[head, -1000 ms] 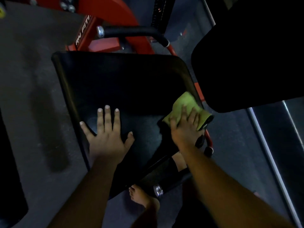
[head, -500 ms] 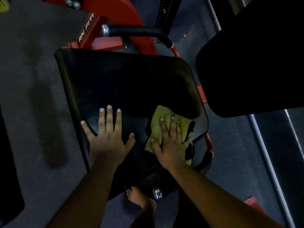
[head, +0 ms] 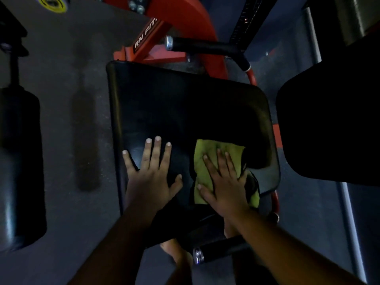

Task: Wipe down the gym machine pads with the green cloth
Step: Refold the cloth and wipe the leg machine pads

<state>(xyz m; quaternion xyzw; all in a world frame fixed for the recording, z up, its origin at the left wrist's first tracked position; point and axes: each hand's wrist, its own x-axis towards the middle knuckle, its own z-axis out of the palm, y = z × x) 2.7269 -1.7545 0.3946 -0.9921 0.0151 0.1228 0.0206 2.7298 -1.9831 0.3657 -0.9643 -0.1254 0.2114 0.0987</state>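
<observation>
A black seat pad (head: 185,108) of a red gym machine fills the middle of the head view. The green cloth (head: 207,155) lies flat on the pad's near right part, and my right hand (head: 224,182) presses down on it with fingers spread. My left hand (head: 153,171) rests flat on the bare pad just left of the cloth, fingers apart, holding nothing. A second black pad (head: 329,120) looms dark at the right.
The red frame (head: 185,23) and a black handle grip (head: 203,47) stand behind the seat. Another grip (head: 222,250) pokes out below my right wrist. A black roller pad (head: 18,171) hangs at the left over grey floor. A bare foot (head: 176,251) shows under the seat.
My right hand slid the cloth from the pad's right edge leftward and toward me, onto the seat's near part. The cloth now lies flatter. My left hand stayed planted.
</observation>
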